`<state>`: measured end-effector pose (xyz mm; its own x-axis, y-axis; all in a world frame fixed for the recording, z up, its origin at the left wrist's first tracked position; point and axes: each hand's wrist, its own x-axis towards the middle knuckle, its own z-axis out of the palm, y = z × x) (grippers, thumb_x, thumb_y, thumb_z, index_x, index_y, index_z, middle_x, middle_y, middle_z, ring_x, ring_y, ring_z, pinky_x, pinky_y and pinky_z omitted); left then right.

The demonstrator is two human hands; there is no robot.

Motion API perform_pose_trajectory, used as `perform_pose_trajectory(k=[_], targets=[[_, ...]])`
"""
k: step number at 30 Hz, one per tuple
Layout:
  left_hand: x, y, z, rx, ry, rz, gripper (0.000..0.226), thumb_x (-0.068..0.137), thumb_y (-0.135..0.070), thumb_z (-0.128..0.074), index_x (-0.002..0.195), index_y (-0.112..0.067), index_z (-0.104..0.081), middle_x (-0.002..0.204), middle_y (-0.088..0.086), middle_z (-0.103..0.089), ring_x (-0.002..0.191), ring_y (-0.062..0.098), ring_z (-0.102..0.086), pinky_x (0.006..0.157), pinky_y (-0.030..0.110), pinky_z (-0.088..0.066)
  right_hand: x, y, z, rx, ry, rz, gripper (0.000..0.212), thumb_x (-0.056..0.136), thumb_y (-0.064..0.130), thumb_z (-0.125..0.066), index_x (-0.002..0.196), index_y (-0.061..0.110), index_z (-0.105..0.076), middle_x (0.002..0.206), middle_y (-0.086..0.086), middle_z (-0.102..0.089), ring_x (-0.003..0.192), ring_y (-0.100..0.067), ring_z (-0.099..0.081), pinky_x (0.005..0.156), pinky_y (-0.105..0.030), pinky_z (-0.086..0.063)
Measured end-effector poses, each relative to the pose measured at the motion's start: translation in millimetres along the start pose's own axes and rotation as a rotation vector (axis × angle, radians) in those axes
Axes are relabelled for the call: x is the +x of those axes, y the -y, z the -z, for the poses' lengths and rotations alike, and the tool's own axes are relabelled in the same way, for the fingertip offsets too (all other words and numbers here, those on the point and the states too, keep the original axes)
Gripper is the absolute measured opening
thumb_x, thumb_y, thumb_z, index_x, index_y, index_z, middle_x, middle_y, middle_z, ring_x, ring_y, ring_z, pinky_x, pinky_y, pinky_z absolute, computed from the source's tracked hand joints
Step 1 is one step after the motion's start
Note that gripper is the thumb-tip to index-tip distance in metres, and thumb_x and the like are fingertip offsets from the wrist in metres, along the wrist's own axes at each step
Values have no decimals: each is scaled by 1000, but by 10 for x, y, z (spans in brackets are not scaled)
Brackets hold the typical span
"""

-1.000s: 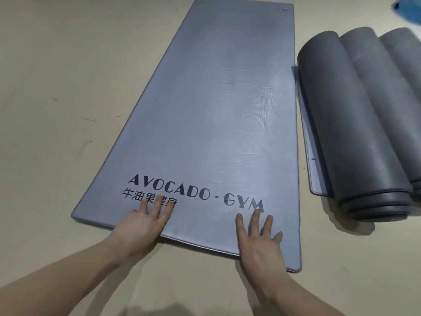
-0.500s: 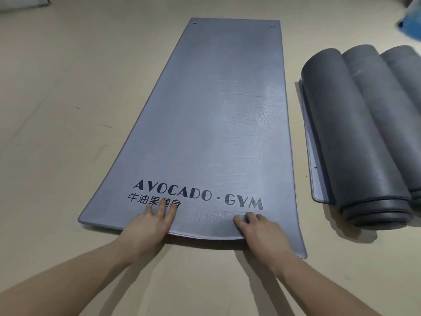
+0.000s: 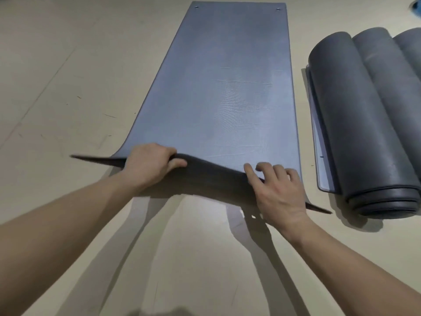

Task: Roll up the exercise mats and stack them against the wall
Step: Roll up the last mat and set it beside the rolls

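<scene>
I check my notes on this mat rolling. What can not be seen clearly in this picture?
Head view:
- left hand: fingertips hidden behind the lifted edge of the flat mat.
- rolled mats: the right frame edge cuts them; count unknown.
- blue thing, top right corner: mostly cut off.

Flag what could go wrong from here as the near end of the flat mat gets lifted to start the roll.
1. The left hand grips the flat mat farther forward than the right hand, so the roll may start skewed.
2. The right hand's fingers look only loosely hooked; the edge could slip and flop back.
3. The rolled mats lie close on the right; a crooked roll might run into them.
</scene>
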<state>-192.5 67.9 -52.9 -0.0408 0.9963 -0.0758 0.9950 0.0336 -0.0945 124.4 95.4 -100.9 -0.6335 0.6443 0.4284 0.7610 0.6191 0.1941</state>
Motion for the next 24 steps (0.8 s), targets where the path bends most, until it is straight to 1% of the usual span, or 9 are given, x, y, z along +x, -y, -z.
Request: perform_pose_trajectory(k=[2, 5, 8, 10, 12, 14, 18, 21, 24], targets=[[95, -113, -3, -34, -220, 79, 39, 94, -63, -57, 96, -24, -57, 87, 1, -63, 79, 24, -57, 77, 41, -40, 76, 102, -17, -5, -119, -87, 48, 82, 0, -51, 124, 15, -70, 107, -10, -68, 85, -34, -62, 76, -42, -37], [177, -260, -176, -39, -414, 124, 34, 90, -45, -74, 108, -19, -62, 105, 10, -61, 95, 36, -56, 86, 49, -38, 77, 211, -101, -33, -44, -195, 51, 84, 1, -54, 133, 14, -64, 117, -8, -65, 100, -34, -61, 85, -46, -35], [201, -301, -364, -46, -458, 172, 24, 92, -37, -75, 109, -23, -67, 114, 13, -58, 103, 39, -51, 92, 49, -34, 66, 312, -164, 13, 196, -252, 66, 91, 29, -63, 150, 8, -47, 144, -14, -53, 131, -39, -48, 108, -56, -29], [196, -281, -426, -49, -482, 185, 22, 95, -40, -71, 111, -25, -68, 119, 12, -57, 107, 38, -48, 97, 49, -34, 94, 380, -211, 59, 349, -270, 88, 90, 52, -60, 159, 4, -32, 159, -18, -37, 148, -43, -29, 122, -60, -11], [160, -217, -496, -28, -434, 125, 34, 96, -49, -64, 120, -25, -65, 125, 13, -54, 114, 37, -46, 107, 53, -34, 136, 402, -288, 73, 412, -267, 105, 86, 63, -62, 162, 3, -21, 166, -19, -25, 155, -44, -13, 124, -59, 1], [107, -95, -571, 25, -279, 29, 67, 91, -68, -57, 141, -25, -52, 140, 14, -45, 131, 39, -39, 120, 59, -22, 185, 361, -401, 83, 437, -243, 115, 82, 69, -66, 163, 4, -16, 168, -18, -19, 157, -43, -7, 124, -58, 4], [29, 144, -731, 175, -41, -36, 121, 72, -81, -69, 163, -24, -13, 160, 16, -16, 152, 43, -11, 124, 63, -5, 322, 247, -576, 94, 479, -173, 121, 74, 73, -73, 161, 7, -20, 164, -16, -27, 154, -41, -16, 125, -59, -1], [121, 153, -781, 179, -29, -21, 124, 66, -71, -82, 162, -27, -17, 156, 18, -20, 149, 46, -14, 123, 67, -11, 407, 191, -699, 105, 467, -161, 114, 68, 73, -77, 152, 10, -35, 149, -12, -44, 142, -38, -36, 121, -60, -17], [218, 142, -807, 189, 18, -26, 116, 67, -68, -78, 160, -33, -18, 151, 15, -23, 143, 42, -20, 122, 65, -12, 447, 152, -774, 103, 492, -150, 97, 67, 74, -70, 140, 16, -45, 130, -5, -55, 120, -34, -51, 112, -56, -31]])
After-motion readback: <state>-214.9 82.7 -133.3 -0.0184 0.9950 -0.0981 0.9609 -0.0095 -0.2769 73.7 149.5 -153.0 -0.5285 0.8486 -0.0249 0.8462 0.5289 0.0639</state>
